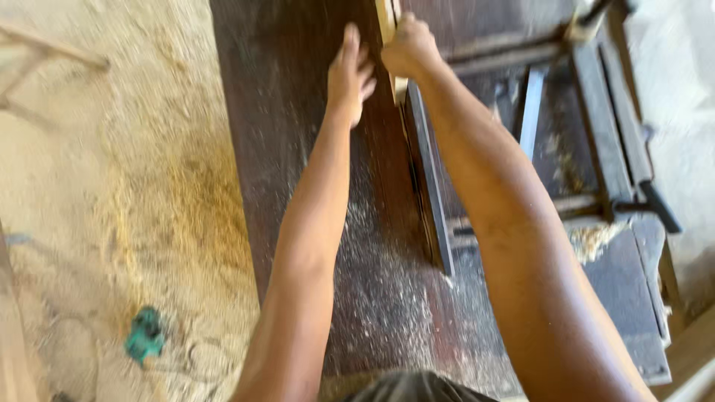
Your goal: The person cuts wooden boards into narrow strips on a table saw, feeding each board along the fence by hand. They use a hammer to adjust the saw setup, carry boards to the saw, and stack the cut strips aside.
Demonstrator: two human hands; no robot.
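Across the sawdust-covered floor (pixel 112 186) on the left and the dark machine table (pixel 298 149) in the middle, pale shavings are lying thick, and more dust is sitting on the table's near end. To the right of the table a dark metal frame (pixel 596 126) with bars and rails is standing, with a long dark guide rail (pixel 428 186) running along the table's right edge. At the far end of the table, just above that rail, a pale wooden strip (pixel 388 26) is standing on edge, reaching out of view at the top. The left hand (pixel 350 74) is lying flat and open on the table, fingers stretched forward, just beside the strip on its left. The right hand (pixel 408 48) is curling into a closed grip against the strip's right side, pressing on it; the picture is blurred, so how far the fingers are wrapping it is hard to tell. On the floor at lower left a small teal tool (pixel 145 336) is lying in the sawdust, well apart from both hands
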